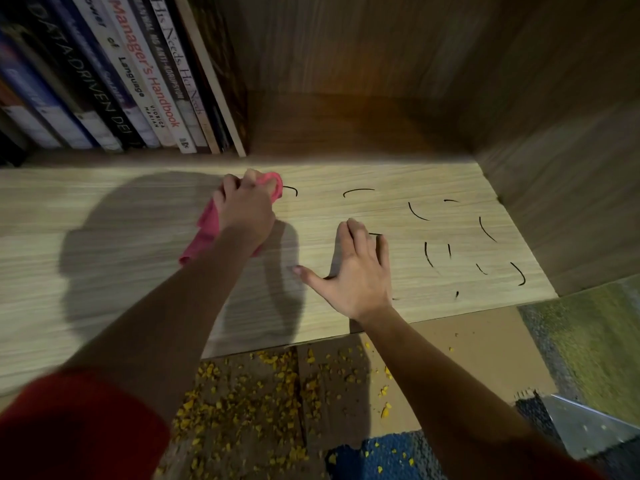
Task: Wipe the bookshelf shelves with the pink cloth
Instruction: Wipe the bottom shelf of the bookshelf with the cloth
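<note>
I see left hand bunched tight around pink cloth, pressing it on shelf beside first black mark. Right hand open, flat on wood, likely bracing. More marks to right, unwiped. Books behind.

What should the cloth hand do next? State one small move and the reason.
Probably sweep the pink cloth, bunched in the left hand, rightward over the nearest black mark. More marks lie to its right on the shelf, where the right hand rests flat.
</note>
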Tool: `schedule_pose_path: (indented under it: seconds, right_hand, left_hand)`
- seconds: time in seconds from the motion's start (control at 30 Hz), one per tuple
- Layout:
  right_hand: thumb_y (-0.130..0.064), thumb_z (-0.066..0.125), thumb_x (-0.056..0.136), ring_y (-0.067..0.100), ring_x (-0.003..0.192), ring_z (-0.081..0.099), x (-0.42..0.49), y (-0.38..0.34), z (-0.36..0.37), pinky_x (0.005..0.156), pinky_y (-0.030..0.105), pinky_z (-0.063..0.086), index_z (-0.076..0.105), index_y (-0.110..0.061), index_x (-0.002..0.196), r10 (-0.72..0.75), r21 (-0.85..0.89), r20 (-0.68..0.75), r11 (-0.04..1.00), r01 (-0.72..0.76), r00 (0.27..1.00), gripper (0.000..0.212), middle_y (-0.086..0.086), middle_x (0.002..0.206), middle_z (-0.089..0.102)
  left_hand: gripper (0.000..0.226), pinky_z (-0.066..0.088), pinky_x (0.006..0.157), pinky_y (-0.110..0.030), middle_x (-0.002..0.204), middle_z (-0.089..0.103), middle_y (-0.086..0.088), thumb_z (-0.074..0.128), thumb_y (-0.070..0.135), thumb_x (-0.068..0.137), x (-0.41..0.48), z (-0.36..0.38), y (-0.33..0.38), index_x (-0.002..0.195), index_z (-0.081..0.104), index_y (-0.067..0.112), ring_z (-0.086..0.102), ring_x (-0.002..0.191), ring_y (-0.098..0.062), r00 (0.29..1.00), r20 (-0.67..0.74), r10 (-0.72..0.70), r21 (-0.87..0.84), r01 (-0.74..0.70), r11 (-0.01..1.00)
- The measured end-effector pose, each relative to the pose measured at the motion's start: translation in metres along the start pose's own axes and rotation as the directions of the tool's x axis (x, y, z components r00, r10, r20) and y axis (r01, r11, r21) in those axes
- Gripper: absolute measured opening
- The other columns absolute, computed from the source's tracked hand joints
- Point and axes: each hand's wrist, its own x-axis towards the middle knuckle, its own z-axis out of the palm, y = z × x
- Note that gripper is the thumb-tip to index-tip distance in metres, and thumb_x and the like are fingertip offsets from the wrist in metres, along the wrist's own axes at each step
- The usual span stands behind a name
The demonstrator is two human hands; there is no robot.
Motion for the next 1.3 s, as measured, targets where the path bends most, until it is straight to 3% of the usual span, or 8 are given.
schedule_pose_path:
  seconds: [0.13, 0.3, 0.47, 0.67, 0.83, 1.0, 1.17, 1.3]
  right_hand:
    - [-0.090, 0.015, 0.062, 0.016, 0.144, 0.006, 0.001, 0.000, 0.001, 0.116, 0.042, -0.005, 0.016, -0.009, 0.149, 0.000, -0.002, -0.017, 1.000, 0.000, 1.000, 0.119, 0.003, 0.155, 0.013]
    - [-0.089, 0.009, 0.058, 0.017, 0.144, 0.007, 0.001, 0.001, 0.003, 0.116, 0.041, -0.004, 0.016, -0.009, 0.149, 0.006, -0.009, -0.015, 1.000, -0.006, 1.000, 0.121, 0.003, 0.156, 0.013]
    - [-0.091, 0.016, 0.060, 0.016, 0.144, 0.008, 0.000, -0.001, 0.001, 0.116, 0.041, -0.006, 0.017, -0.009, 0.149, 0.007, 0.002, -0.009, 1.000, -0.007, 1.000, 0.122, 0.003, 0.156, 0.013]
    - [-0.092, 0.013, 0.058, 0.016, 0.144, 0.007, 0.002, -0.001, 0.001, 0.116, 0.041, -0.005, 0.017, -0.009, 0.149, 0.005, 0.007, -0.015, 1.000, -0.005, 1.000, 0.123, 0.003, 0.156, 0.013]
    - [-0.089, 0.008, 0.057, 0.016, 0.144, 0.006, 0.002, 0.000, 0.001, 0.116, 0.041, -0.006, 0.015, -0.009, 0.149, 0.012, 0.013, -0.002, 1.000, -0.012, 1.000, 0.122, 0.003, 0.156, 0.012]
    - [-0.089, 0.007, 0.056, 0.016, 0.144, 0.002, 0.002, 0.001, 0.001, 0.115, 0.041, -0.007, 0.013, -0.010, 0.150, 0.011, 0.018, 0.021, 1.000, -0.011, 1.000, 0.123, 0.002, 0.157, 0.008]
    - [-0.089, 0.007, 0.057, 0.016, 0.144, 0.005, 0.001, 0.000, 0.002, 0.117, 0.042, -0.005, 0.014, -0.010, 0.149, 0.014, 0.013, 0.007, 1.000, -0.014, 1.000, 0.122, 0.003, 0.157, 0.010]
    - [-0.093, 0.012, 0.058, 0.016, 0.144, 0.003, 0.001, -0.001, -0.001, 0.116, 0.042, -0.006, 0.014, -0.010, 0.150, 0.010, 0.025, 0.009, 1.000, -0.010, 1.000, 0.124, 0.003, 0.157, 0.009]
  left_hand:
    - [0.047, 0.021, 0.107, -0.044, 0.149, 0.028, -0.001, 0.042, 0.030, 0.097, -0.003, -0.001, -0.018, 0.143, 0.035, 0.028, 0.026, 0.131, -0.030, 0.965, 0.037, 0.261, 0.105, -0.263, 0.959]
    - [0.047, 0.024, 0.107, -0.049, 0.140, 0.038, -0.011, 0.045, 0.008, 0.092, 0.027, -0.009, -0.014, 0.138, 0.044, 0.017, 0.029, 0.129, -0.034, 1.000, -0.015, -0.015, 0.084, 0.016, 0.996]
    - [0.040, 0.023, 0.104, -0.043, 0.143, 0.039, 0.005, 0.046, 0.026, 0.096, 0.007, 0.005, -0.006, 0.135, 0.048, 0.031, 0.031, 0.126, -0.024, 0.940, 0.045, 0.339, 0.051, -0.341, 0.939]
    - [0.035, 0.023, 0.105, -0.046, 0.132, 0.049, -0.008, 0.046, 0.008, 0.093, 0.025, -0.005, -0.003, 0.127, 0.052, 0.012, 0.034, 0.126, -0.030, 0.996, -0.062, -0.067, -0.015, 0.066, 0.998]
    - [0.038, 0.024, 0.103, -0.042, 0.141, 0.043, 0.006, 0.049, 0.030, 0.094, -0.001, 0.000, -0.005, 0.132, 0.052, 0.031, 0.032, 0.125, -0.023, 0.927, 0.024, 0.374, 0.021, -0.374, 0.927]
    - [0.037, 0.025, 0.106, -0.046, 0.132, 0.048, -0.014, 0.045, 0.011, 0.092, 0.029, -0.009, -0.018, 0.129, 0.051, 0.010, 0.031, 0.128, -0.032, 0.989, -0.046, -0.138, -0.003, 0.138, 0.990]
    - [0.042, 0.025, 0.103, -0.043, 0.144, 0.039, 0.006, 0.046, 0.028, 0.094, -0.012, 0.005, 0.001, 0.135, 0.047, 0.033, 0.031, 0.127, -0.023, 0.929, 0.026, 0.369, 0.051, -0.370, 0.928]
    - [0.044, 0.023, 0.105, -0.045, 0.140, 0.043, -0.004, 0.045, 0.013, 0.094, 0.022, -0.008, -0.017, 0.135, 0.049, 0.025, 0.029, 0.128, -0.027, 0.999, -0.024, 0.045, 0.027, -0.045, 0.999]
